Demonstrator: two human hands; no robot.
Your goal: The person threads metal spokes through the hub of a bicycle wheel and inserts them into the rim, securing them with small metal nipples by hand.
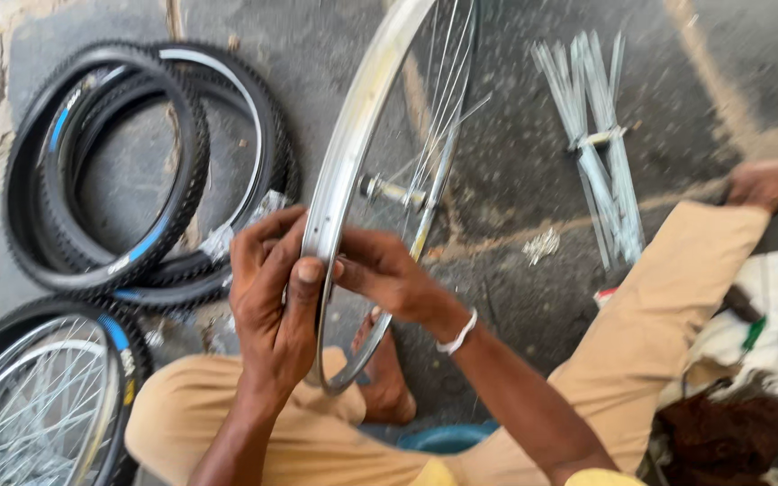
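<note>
One bare silver bicycle rim (353, 135) stands on edge at the centre of the view, running from twelve o'clock down to about six, with thin spokes (438, 108) fanning to a single hub and axle (389, 190) just right of the rim. Two loose black tyres (182, 135) lie stacked on the pavement at ten o'clock, both with blue markings, and one complete wheel (42, 396) with tyre and spokes sits at eight o'clock. One bundle of spare spokes (601, 153), tied around its middle, lies at two o'clock; the count of spokes in it is too blurred to tell. A small heap of shiny spoke nipples (542, 243) rests near the bundle's lower end.

The left hand (272, 297) is curled about halfway closed around the rim's lower stretch, thumb pressed on the near face of the metal and fingers wrapped behind it. The right hand (380, 270) is nearly closed in a pinch, fingertips meeting the rim's inner edge just beside the left thumb; whether something small sits between those fingertips cannot be told. A white bracelet (458, 335) circles the right wrist. One bare foot (384, 378) rests at six o'clock just beside the bottom of the rim, and a second foot (767, 180) shows at three o'clock.
</note>
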